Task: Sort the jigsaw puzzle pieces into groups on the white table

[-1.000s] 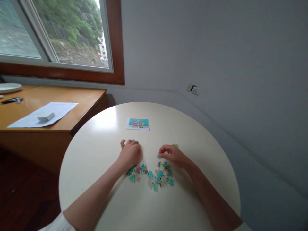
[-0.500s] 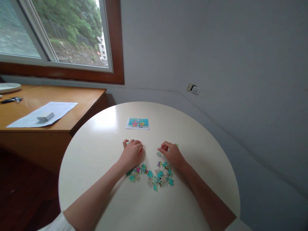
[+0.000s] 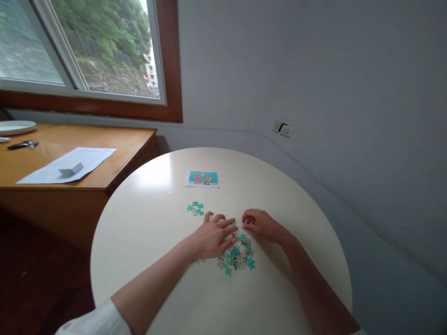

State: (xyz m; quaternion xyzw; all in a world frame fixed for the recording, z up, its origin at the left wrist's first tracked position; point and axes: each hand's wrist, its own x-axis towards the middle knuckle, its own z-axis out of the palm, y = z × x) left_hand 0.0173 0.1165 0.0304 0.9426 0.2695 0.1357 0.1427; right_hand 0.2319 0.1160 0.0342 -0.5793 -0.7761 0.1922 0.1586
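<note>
My left hand (image 3: 212, 238) reaches across the loose jigsaw pieces (image 3: 236, 257), palm down with its fingers spread. The fingertips are at the top of the pile, and the hand covers part of it. To the right, my right hand (image 3: 266, 226) rests just above the pile with its fingers curled in toward the thumb. Whatever it may hold is hidden. A small cluster of teal pieces (image 3: 195, 207) lies beyond my left hand. Another piece (image 3: 257, 209) peeks out behind my right hand.
Farther back on the round white table (image 3: 157, 223) lies a small picture card (image 3: 201, 179) with cartoon figures. A wooden desk (image 3: 129, 137) at the left bears a paper sheet (image 3: 94, 158) and a small white block (image 3: 71, 168). Walls rise behind and to the right.
My left hand has moved right and nearer, from the teal cluster to the pile, and its fingers have spread. My right hand has shifted slightly right, still curled.
</note>
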